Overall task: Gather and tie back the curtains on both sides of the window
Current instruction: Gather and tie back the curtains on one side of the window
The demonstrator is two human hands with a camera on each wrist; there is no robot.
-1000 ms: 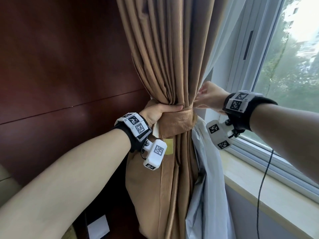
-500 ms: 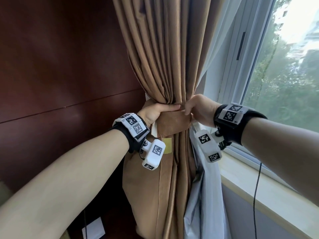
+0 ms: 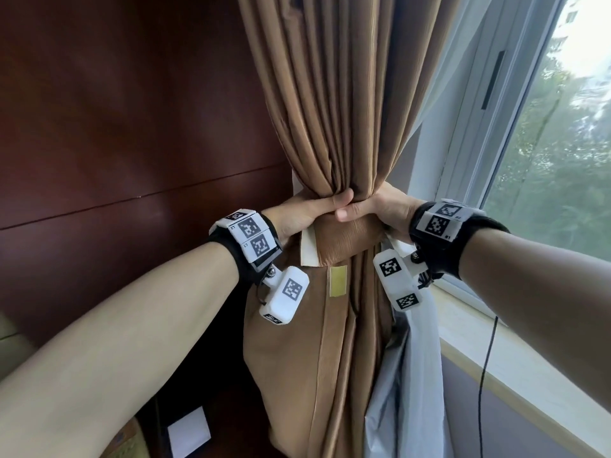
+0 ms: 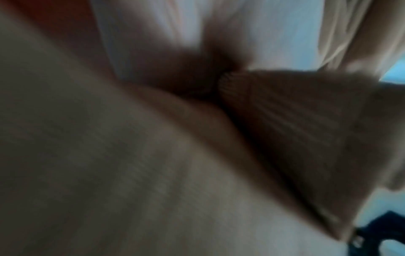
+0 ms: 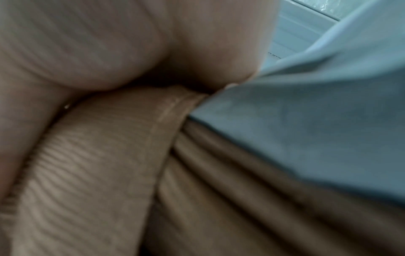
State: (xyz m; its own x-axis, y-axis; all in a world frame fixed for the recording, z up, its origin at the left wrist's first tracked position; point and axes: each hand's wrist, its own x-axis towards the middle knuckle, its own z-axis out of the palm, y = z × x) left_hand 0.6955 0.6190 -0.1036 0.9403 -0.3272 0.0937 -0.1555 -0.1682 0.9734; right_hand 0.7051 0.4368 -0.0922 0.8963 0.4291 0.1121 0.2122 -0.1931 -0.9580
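Note:
A brown curtain (image 3: 334,94) hangs gathered into tight folds between the wood wall and the window. A ribbed brown tieback band (image 3: 347,242) wraps its waist, with a cream end flap (image 3: 307,246) hanging at the left. My left hand (image 3: 310,209) grips the bundle from the left just above the band. From the other side my right hand (image 3: 373,209) grips it too, thumb on the band's top edge. A pale grey lining (image 3: 410,375) hangs below on the right. Both wrist views are filled with blurred cloth: ribbed band (image 5: 87,164), grey lining (image 5: 306,121).
A dark red wood-panelled wall (image 3: 115,143) is at the left. The window frame (image 3: 496,110) and a pale sill (image 3: 529,365) are at the right, with a black cable (image 3: 487,358) hanging over the sill. A white paper (image 3: 188,436) lies low at the left.
My right hand has come from behind the curtain's right edge round to the front and now grips the bundle beside my left thumb. The left hand has kept its hold.

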